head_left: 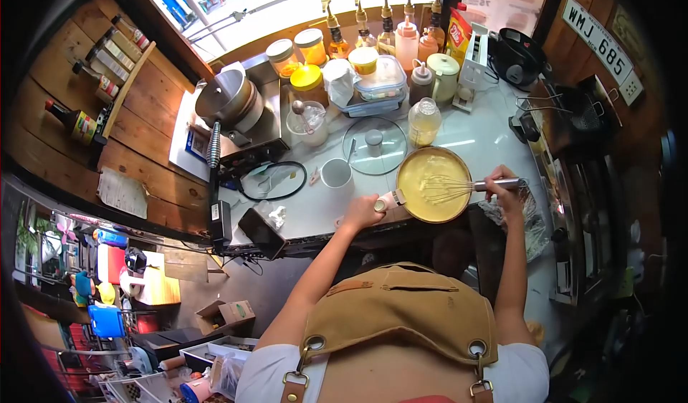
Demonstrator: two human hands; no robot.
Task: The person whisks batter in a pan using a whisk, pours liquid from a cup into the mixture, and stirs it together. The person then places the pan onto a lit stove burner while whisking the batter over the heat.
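Note:
My left hand [364,212] is closed round the handle of a round pan [467,168] at the counter's front edge. Thick pale-yellow batter [423,166] covers the inside of the pan. In my right hand [504,188] is a wire whisk [451,187], gripped by its metal handle, with its wires lying in the batter. A glass jar [425,123] with something pale yellow in it stands just behind the pan. Left of the pan are a white cup [336,177] and a glass lid [374,145] with a knob.
Pump bottles [362,27], lidded jars [307,79] and a plastic container [380,84] line the back. A metal pot [228,98] sits at the left. A phone [261,232] leans at the front edge. Crumpled clear plastic [534,224] lies beside my right hand. Fryer baskets [573,109] are at the right.

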